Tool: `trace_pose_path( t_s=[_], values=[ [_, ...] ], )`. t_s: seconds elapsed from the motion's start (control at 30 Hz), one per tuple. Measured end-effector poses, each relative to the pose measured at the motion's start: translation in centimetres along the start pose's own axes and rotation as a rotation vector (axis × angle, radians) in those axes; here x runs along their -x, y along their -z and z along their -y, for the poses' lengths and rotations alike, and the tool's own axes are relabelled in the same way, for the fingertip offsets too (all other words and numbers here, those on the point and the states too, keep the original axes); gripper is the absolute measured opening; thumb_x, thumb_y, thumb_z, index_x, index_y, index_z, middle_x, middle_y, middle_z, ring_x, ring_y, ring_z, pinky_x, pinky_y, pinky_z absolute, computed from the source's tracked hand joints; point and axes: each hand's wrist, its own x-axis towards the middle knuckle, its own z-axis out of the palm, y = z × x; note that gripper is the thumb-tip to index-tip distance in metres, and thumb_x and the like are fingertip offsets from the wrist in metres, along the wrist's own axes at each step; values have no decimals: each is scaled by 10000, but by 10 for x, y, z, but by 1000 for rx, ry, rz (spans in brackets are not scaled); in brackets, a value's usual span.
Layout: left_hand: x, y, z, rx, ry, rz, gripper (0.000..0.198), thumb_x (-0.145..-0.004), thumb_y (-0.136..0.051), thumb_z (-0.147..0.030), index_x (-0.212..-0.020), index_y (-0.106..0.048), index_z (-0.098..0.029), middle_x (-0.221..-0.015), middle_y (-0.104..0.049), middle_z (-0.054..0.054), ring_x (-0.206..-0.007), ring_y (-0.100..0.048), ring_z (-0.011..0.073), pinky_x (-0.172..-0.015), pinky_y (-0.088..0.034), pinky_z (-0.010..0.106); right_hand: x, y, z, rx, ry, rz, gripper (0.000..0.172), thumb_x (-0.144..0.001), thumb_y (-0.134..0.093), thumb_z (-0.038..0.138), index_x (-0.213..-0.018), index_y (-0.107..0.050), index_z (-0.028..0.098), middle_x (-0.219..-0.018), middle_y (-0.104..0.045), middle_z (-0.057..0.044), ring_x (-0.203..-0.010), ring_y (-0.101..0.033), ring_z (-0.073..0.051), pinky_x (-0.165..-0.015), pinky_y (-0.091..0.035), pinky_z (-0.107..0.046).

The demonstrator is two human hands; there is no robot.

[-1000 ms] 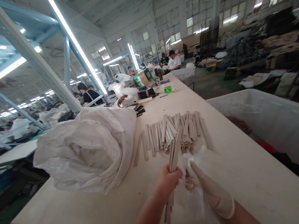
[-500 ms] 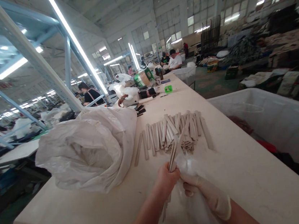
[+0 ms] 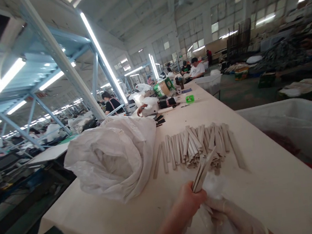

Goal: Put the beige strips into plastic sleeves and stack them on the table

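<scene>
My left hand [image 3: 189, 199] is closed around a small bundle of beige strips [image 3: 202, 170], which fan out upward from the fist. Close against it on the right, my right hand [image 3: 224, 211] wears a pale glove, its fingers curled on a thin clear plastic bag [image 3: 214, 184]. The bag bunches around and below both hands; motion blurs its lower part. Just beyond the hands lies a pile of similar beige strips [image 3: 189, 145], several loose ones spread at its sides.
A large white sack [image 3: 112, 160] slumps left on the cream-covered table [image 3: 266, 183]. Farther back are white plastic bags, dark strips and a green box [image 3: 190, 98]. A white bin [image 3: 292, 115] stands along the right edge. Several people sit in the background.
The view has swung left, so everything appears farther right and lower. Both hands keep their holds and stay close together; the bundle's strips tilt more to the right.
</scene>
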Motion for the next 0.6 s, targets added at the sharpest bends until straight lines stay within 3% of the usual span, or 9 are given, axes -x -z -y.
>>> trace_pose_path(
  t_s=[0.17,0.33,0.43,0.6],
  values=[
    [-1,2,-1,36,5,22,193,-706,-579,-339,-691,-448,-198,-487,-376,-94,-392,-328,61,-396,-246,201,-9,19,-3,-85,-16,-28,392,-570,-785,426,-499,-495,172,-408,-446,43,-376,-384,-71,-414,-332,-216],
    [17,11,0,172,8,84,390,-820,-379,-571,-823,-446,-188,-538,-404,-92,-380,-299,50,-404,-215,211,-9,39,26,-350,168,-170,336,-555,-815,340,-590,-518,187,-467,-476,65,-378,-391,-58,-384,-354,-188],
    [33,15,1,197,33,156,489,-817,-356,-629,-897,-484,-164,-556,-426,-87,-391,-307,41,-428,-211,207,-8,45,39,-436,287,-220,298,-577,-813,272,-719,-563,196,-537,-523,72,-378,-405,-50,-356,-351,-171],
    [42,16,7,305,114,236,524,-710,-497,-666,-869,-483,-167,-565,-455,-81,-380,-342,40,-407,-209,213,-16,51,38,-475,319,-269,300,-612,-805,288,-776,-581,175,-601,-567,60,-376,-429,-37,-347,-371,-166]
  ],
)
